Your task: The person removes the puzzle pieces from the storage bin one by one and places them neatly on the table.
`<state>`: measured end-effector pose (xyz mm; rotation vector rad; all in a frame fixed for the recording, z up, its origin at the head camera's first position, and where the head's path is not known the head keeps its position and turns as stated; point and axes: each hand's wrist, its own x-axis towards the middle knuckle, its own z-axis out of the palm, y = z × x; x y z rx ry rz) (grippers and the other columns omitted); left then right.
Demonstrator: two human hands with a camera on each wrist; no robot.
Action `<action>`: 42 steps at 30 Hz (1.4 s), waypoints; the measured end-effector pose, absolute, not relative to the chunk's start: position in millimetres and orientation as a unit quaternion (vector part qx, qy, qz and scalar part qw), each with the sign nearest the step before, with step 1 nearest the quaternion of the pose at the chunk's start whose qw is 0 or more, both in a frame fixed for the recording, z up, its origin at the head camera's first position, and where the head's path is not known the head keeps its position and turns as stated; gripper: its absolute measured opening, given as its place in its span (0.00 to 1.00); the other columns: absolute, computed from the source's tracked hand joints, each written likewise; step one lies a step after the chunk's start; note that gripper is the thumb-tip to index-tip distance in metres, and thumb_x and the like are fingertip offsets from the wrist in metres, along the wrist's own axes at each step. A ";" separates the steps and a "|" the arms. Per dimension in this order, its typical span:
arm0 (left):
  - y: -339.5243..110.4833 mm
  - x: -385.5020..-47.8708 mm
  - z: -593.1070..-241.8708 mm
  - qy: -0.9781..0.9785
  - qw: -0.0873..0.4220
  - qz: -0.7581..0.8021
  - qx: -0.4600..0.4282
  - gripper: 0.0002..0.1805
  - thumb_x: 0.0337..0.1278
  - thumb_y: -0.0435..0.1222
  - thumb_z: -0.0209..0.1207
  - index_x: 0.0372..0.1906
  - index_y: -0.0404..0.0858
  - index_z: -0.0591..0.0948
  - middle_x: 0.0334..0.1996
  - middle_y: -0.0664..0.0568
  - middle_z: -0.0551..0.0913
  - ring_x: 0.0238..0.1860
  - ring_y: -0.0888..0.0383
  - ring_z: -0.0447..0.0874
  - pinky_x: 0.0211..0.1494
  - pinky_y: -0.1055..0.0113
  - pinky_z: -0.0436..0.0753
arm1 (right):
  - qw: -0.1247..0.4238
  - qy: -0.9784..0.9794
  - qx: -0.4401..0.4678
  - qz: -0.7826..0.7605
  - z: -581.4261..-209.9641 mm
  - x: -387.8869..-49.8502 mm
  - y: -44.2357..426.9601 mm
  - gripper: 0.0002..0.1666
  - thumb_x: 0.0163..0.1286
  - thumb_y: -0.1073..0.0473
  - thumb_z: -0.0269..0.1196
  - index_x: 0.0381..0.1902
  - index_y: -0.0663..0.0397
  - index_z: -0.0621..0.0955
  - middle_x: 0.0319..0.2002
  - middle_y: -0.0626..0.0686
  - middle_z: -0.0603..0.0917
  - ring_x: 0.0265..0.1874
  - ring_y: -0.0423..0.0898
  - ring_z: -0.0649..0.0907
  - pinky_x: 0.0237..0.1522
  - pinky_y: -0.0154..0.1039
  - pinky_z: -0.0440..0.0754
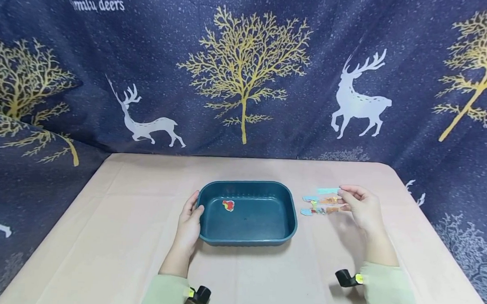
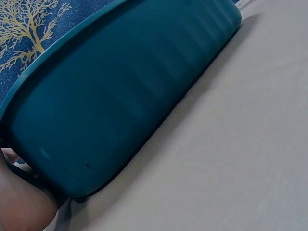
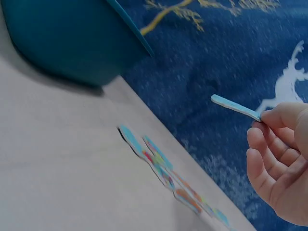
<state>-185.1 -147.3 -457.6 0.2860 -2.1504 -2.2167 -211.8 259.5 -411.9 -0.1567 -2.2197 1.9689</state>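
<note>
A dark teal plastic tub (image 1: 252, 223) stands on the table, its outer wall (image 2: 125, 96) filling much of the left wrist view. My left hand (image 1: 187, 227) grips its left side, thumb at the rim. Inside lies a small red and yellow piece (image 1: 228, 206). Between thumb and finger, my right hand (image 1: 365, 212) pinches a thin light-blue strip (image 3: 236, 107), raised above the table. Under and beside that hand, flat colourful puzzle-like strips (image 3: 154, 159) lie in two rows right of the tub; in the head view my fingers partly cover their right ends.
The pale table (image 1: 123, 228) carries the tub in the middle. A dark blue cloth (image 1: 157, 65) with deer and golden trees hangs behind it. Black wrist cameras (image 1: 346, 278) stick out from both green sleeves (image 1: 389, 288).
</note>
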 end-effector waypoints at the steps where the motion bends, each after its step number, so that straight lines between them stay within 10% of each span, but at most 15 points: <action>1: -147.3 -185.4 -457.9 -0.692 0.021 -0.716 0.093 0.28 0.71 0.33 0.40 0.73 0.41 0.54 0.74 0.45 0.54 0.75 0.47 0.49 0.76 0.52 0.54 | 0.088 -0.741 -0.059 0.663 -412.9 -211.7 262.6 0.05 0.66 0.63 0.61 0.36 0.47 0.82 0.25 0.38 0.84 0.23 0.33 0.83 0.27 0.28 0.84; 16: -146.1 -183.8 -456.5 -0.697 0.021 -0.711 0.092 0.28 0.71 0.32 0.40 0.74 0.41 0.53 0.74 0.44 0.54 0.74 0.45 0.51 0.75 0.49 0.56 | 0.065 -0.773 -0.141 0.615 -423.9 -205.6 305.4 0.05 0.68 0.59 0.59 0.40 0.46 0.80 0.23 0.34 0.83 0.21 0.34 0.83 0.24 0.32 0.84; 26: -146.2 -184.3 -456.1 -0.696 0.020 -0.711 0.098 0.28 0.71 0.32 0.40 0.74 0.41 0.53 0.74 0.45 0.54 0.74 0.46 0.51 0.75 0.50 0.56 | 0.013 -0.809 -0.159 0.566 -435.0 -203.8 317.9 0.24 0.69 0.58 0.55 0.56 0.72 0.71 0.20 0.37 0.82 0.21 0.35 0.83 0.24 0.34 0.84; 42: -145.3 -184.7 -456.8 -0.693 0.021 -0.714 0.098 0.28 0.71 0.33 0.40 0.74 0.42 0.54 0.74 0.47 0.54 0.75 0.48 0.49 0.75 0.51 0.55 | 0.015 -0.823 -0.157 0.545 -444.2 -211.3 310.4 0.25 0.70 0.60 0.54 0.58 0.74 0.70 0.20 0.34 0.81 0.23 0.32 0.82 0.26 0.32 0.85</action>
